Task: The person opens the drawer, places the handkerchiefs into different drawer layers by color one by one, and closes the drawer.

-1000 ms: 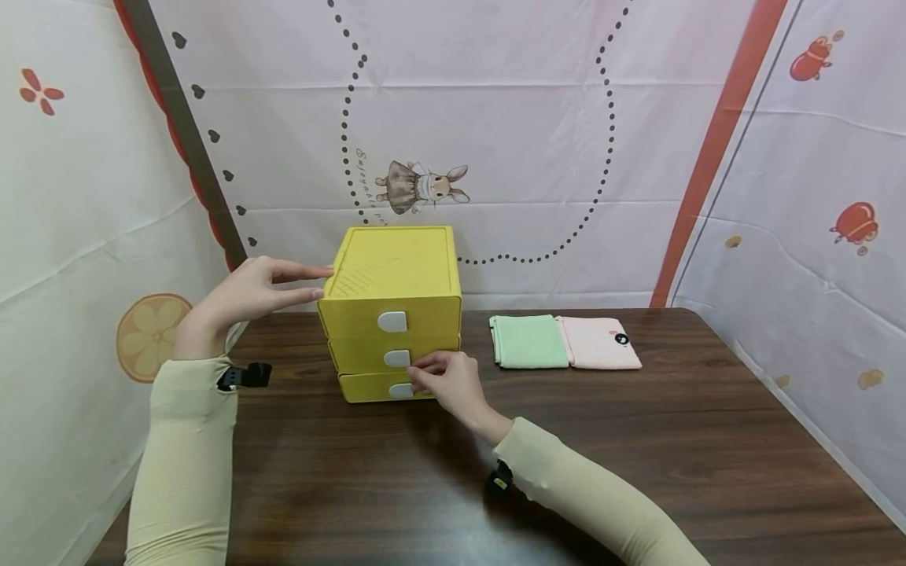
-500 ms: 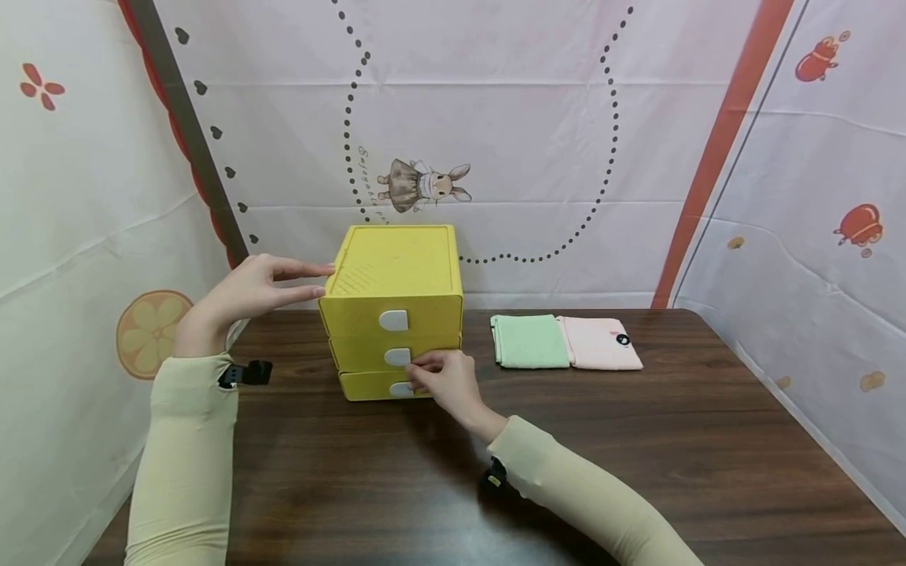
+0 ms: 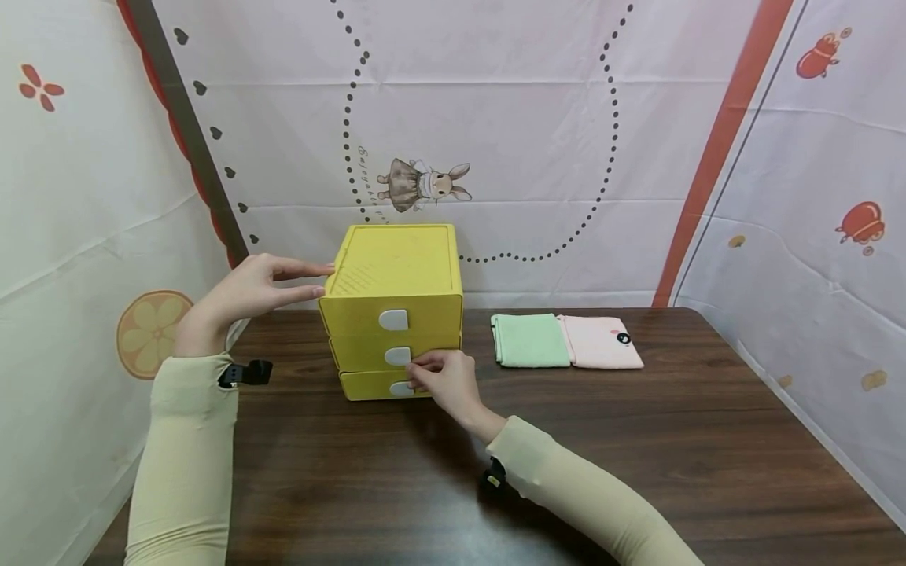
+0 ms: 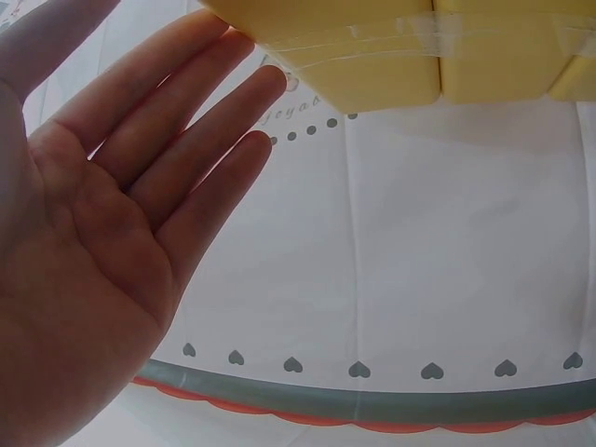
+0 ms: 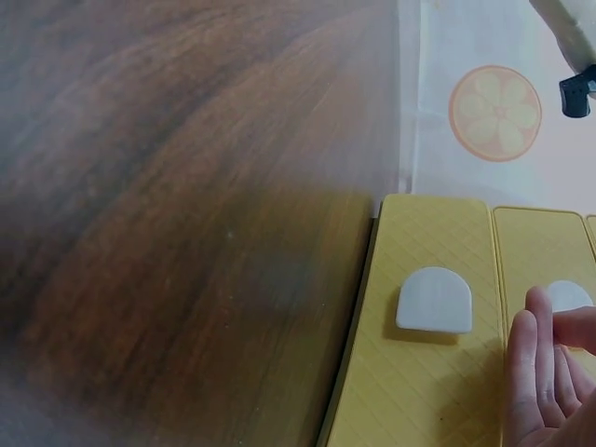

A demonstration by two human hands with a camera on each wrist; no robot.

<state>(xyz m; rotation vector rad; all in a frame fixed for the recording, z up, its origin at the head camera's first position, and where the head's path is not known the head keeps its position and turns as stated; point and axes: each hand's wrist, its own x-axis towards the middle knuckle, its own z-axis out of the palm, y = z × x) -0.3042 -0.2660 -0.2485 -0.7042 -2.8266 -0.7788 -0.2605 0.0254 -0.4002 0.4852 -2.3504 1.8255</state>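
Observation:
A yellow drawer unit (image 3: 396, 259) with three stacked drawers, each bearing a white tab handle, stands on a dark wooden table (image 3: 340, 479). All its drawers look closed in the head view. My left hand (image 3: 244, 295) has its fingers extended, fingertips at the unit's upper left edge; the left wrist view shows the bare palm beside the yellow side wall (image 4: 372, 65). With thumb and fingers, my right hand (image 3: 453, 385) pinches the middle drawer's handle (image 5: 570, 296) at its right edge. Below it, the bottom drawer's handle (image 5: 435, 300) is untouched.
Right of the unit lie a folded green cloth (image 3: 531, 341) and a folded pink cloth (image 3: 602, 343) with a dark round patch, side by side. Printed white fabric (image 3: 495, 141) hangs behind the table and along both sides.

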